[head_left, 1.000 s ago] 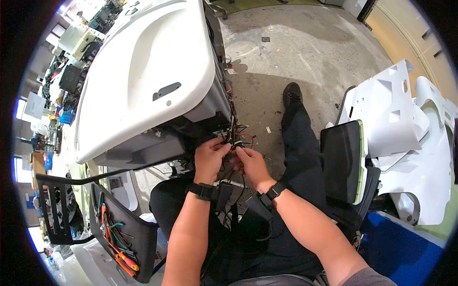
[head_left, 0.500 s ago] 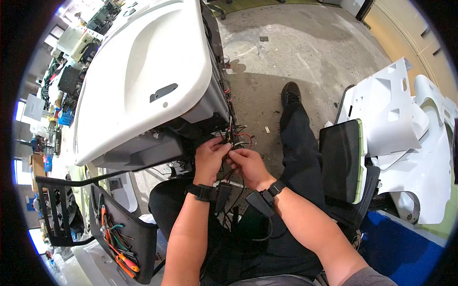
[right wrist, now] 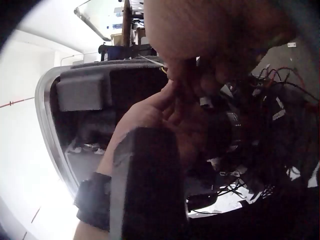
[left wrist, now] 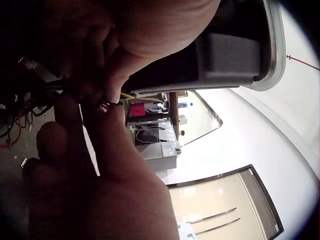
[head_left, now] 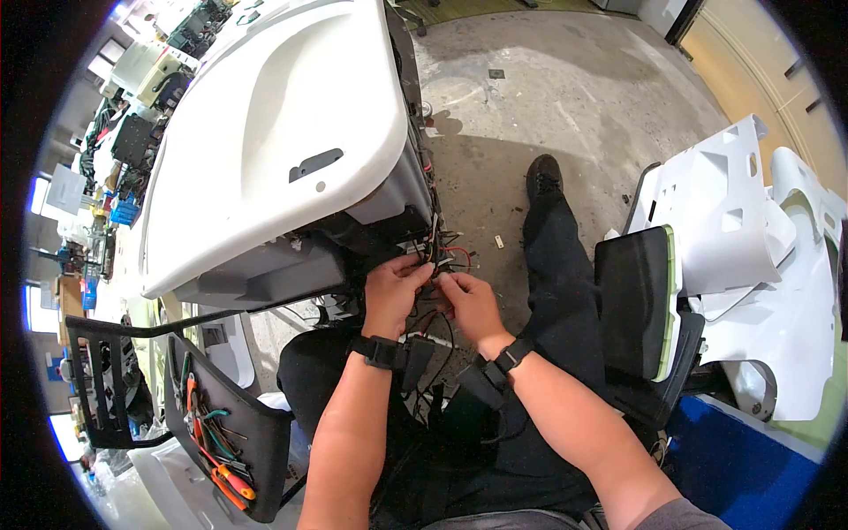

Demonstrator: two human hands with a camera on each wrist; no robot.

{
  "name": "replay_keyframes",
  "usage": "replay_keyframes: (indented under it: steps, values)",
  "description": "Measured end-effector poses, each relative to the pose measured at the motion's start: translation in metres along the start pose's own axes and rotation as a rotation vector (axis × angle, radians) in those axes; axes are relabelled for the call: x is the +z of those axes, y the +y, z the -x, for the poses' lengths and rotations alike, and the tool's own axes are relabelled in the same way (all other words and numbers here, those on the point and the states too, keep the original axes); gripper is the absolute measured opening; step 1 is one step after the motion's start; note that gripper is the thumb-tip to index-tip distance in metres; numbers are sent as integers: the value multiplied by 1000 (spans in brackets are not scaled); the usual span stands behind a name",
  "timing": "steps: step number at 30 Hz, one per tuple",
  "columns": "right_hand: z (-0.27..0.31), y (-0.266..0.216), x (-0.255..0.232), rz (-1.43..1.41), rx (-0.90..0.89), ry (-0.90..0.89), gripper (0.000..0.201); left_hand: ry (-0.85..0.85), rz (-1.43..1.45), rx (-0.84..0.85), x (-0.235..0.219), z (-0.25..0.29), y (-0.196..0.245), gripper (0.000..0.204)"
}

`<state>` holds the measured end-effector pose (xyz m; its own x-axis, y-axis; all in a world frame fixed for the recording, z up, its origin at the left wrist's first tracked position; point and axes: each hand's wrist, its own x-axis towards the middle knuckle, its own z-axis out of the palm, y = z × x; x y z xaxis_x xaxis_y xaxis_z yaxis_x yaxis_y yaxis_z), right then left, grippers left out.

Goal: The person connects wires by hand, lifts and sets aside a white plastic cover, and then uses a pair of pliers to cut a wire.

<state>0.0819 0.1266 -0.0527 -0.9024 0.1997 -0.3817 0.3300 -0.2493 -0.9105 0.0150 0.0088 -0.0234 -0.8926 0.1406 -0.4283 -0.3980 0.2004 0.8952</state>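
- Both hands are working the wires [head_left: 439,256] spilling from the white housing's [head_left: 265,132] near right corner.
- Left hand [head_left: 395,296] and right hand [head_left: 466,305] are each pinching wires, fingertips meeting.
- Wiring looks midway: red and black strands are hanging loose, panels [head_left: 733,221] lying off at right.

Both forearms reach forward, left hand [head_left: 393,296] and right hand [head_left: 468,305] close together, fingers curled, fingertips nearly meeting
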Motion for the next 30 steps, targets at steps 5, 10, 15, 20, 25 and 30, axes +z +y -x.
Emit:
replay_keyframes:
  steps: [5, 10, 15, 20, 25, 30]
  values:
    - [3, -8, -4, -257, 287, -102, 31, 18, -50, 23, 1, 4, 7, 36]
    - [2, -7, -4, -567, 362, -208, 29, 5, -73, 21, -1, 3, 7, 37]
    - [2, -9, -3, -578, 386, -251, 21, -17, -17, 34, 0, 5, 10, 37]
    - [0, -6, -2, -468, 287, -231, 15, -24, 37, 11, 0, -2, -3, 37]
    - [-1, -6, 0, -288, 171, -110, 18, 23, -68, 27, 4, 0, -2, 43]
    - [-4, 2, 2, -86, 16, -47, 19, 30, -171, 28, 5, 8, 10, 46]
